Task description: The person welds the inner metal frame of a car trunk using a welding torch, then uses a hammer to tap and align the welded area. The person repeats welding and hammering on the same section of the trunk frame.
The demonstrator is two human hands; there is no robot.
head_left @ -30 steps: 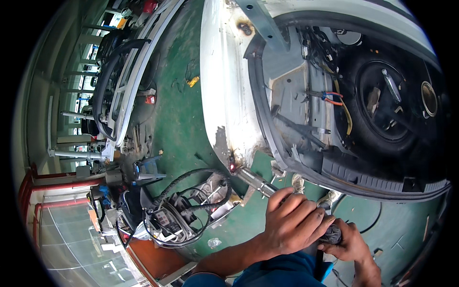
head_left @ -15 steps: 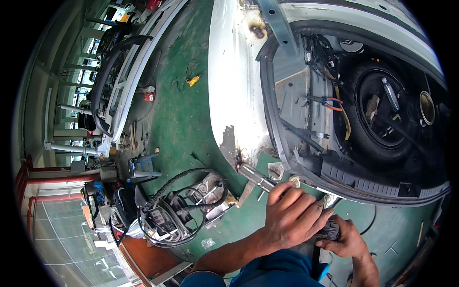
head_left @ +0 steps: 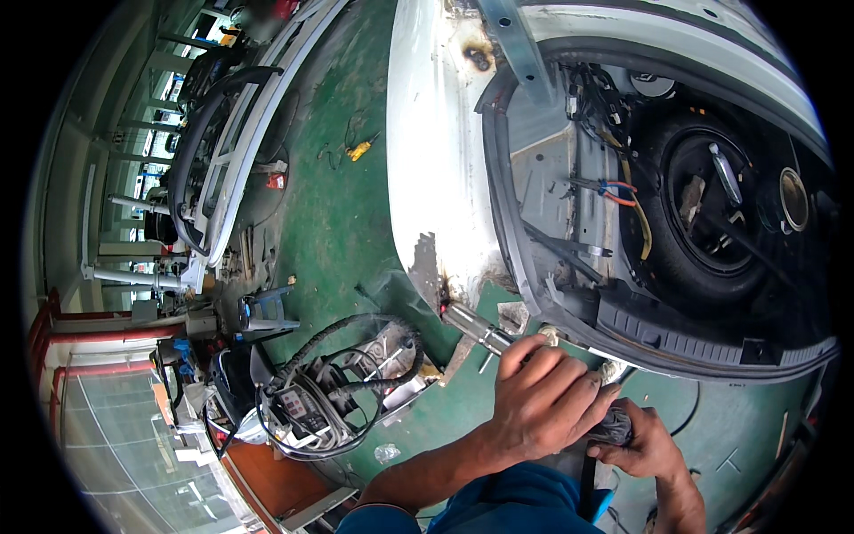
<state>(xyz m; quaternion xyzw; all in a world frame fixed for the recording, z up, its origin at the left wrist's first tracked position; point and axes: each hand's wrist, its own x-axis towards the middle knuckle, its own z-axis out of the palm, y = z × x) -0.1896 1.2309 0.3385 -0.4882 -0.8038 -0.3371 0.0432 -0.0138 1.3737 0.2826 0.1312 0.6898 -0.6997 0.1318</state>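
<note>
White sheet metal of a stripped car body (head_left: 436, 160) fills the frame from twelve to three o'clock, its open boot ringed by a black rubber seal (head_left: 498, 205); a spare wheel (head_left: 703, 214) lies in the well at two o'clock, with loose orange and blue wires (head_left: 614, 189) beside it. Green workshop floor (head_left: 347, 214) runs from eleven to six o'clock. At eight o'clock stands a welding unit (head_left: 307, 411) with coiled black hoses (head_left: 356, 334).

Left forearm enters from six o'clock, angled up toward four o'clock. Left hand (head_left: 544, 405) is curled palm-down, fingers closed together over the body of a metal-barrelled hand tool (head_left: 480, 327). The tool's tip points toward ten o'clock and touches the rusted lower corner of the body panel (head_left: 443, 287), where a small red glow shows.

Right hand (head_left: 642, 440), at five o'clock and just beside the left, is clamped on the tool's dark rear grip (head_left: 616, 429); its wrist bends in from the lower edge.
</note>
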